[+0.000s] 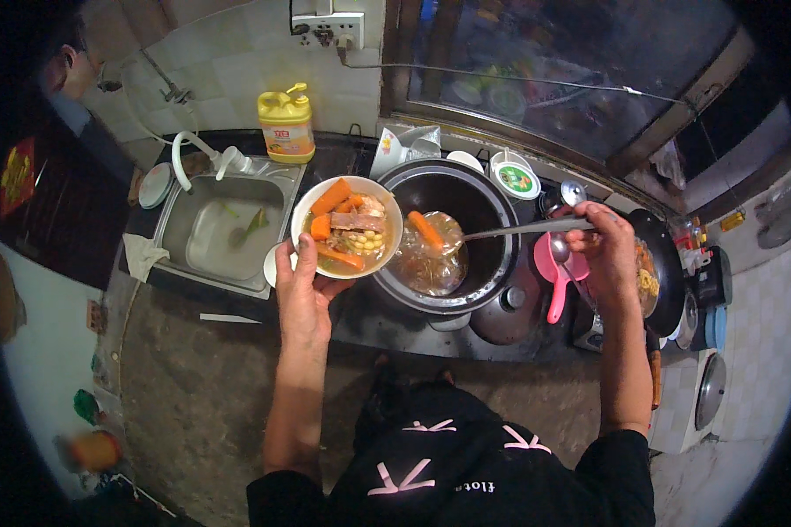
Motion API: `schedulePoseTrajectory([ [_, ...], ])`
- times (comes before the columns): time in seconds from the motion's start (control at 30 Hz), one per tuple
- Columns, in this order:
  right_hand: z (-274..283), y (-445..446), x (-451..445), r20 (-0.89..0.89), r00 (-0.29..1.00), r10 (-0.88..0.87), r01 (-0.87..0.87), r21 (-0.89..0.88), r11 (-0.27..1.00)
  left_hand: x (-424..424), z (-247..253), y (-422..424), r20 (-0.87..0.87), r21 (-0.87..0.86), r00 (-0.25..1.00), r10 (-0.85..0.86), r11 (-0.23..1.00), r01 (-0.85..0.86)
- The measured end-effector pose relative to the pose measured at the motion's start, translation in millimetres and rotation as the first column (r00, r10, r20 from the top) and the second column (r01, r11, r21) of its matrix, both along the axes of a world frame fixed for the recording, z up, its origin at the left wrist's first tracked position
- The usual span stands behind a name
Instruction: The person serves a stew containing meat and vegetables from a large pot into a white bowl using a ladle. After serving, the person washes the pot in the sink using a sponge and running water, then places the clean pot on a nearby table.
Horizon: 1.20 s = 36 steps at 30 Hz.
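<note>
My left hand (306,293) holds a white bowl (396,217) by its near-left rim, thumb on top. In it are carrot chunks (330,197), a piece of corn (361,241), meat (356,222) and broth. My right hand (603,234) grips the end of a metal ladle's handle (520,230). The ladle's bowl, filled with broth and one carrot piece (426,229), is just right of the white bowl, over a large dark pot (511,263). Soup (435,271) lies low in the pot; the ladle hides part of it.
Left is a steel sink (214,263) with a white faucet (183,158); a yellow detergent jug (287,132) stands behind. Right are a dark lid (497,319), pink ladle (556,300) and wok (669,283). Another person (99,141) is at far left.
</note>
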State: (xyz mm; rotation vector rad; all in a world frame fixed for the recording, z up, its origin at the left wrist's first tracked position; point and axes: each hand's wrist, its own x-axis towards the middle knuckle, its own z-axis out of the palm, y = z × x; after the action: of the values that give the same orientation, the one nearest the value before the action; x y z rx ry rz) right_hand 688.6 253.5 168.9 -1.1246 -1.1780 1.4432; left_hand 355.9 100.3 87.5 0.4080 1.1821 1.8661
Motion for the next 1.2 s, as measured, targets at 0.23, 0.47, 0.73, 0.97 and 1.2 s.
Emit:
schedulePoseTrajectory([
  [0.23, 63.2, -5.9, 4.5, 0.016, 0.999, -0.036, 0.032, 0.207, 0.978, 10.1, 5.2, 4.8, 0.014, -0.075, 0.998, -0.06, 0.995, 0.061],
  [0.47, 88.1, -26.5, -23.6, 0.01, 0.997, 0.08, -0.08, 0.281, 0.956, 35.6, 3.7, 13.3, 0.103, -0.035, 0.985, -0.139, 0.989, 0.144],
  [0.73, 77.0, -78.0, -36.9, 0.518, 0.855, -0.028, -0.44, 0.753, 0.49, 45.4, 3.9, 11.7, 0.142, -0.043, 0.972, -0.186, 0.98, 0.193],
  [0.97, 58.6, -68.4, -27.7, 0.195, 0.977, -0.088, -0.07, 0.678, 0.732, 38.8, 4.8, 4.5, 0.184, 0.037, 0.962, -0.203, 0.979, 0.199],
  [1.2, -31.0, -28.2, -37.3, 0.301, 0.954, -0.01, -0.092, 0.323, 0.942, 26.3, 11.1, 10.7, 0.109, 0.059, 0.98, -0.167, 0.985, 0.161],
])
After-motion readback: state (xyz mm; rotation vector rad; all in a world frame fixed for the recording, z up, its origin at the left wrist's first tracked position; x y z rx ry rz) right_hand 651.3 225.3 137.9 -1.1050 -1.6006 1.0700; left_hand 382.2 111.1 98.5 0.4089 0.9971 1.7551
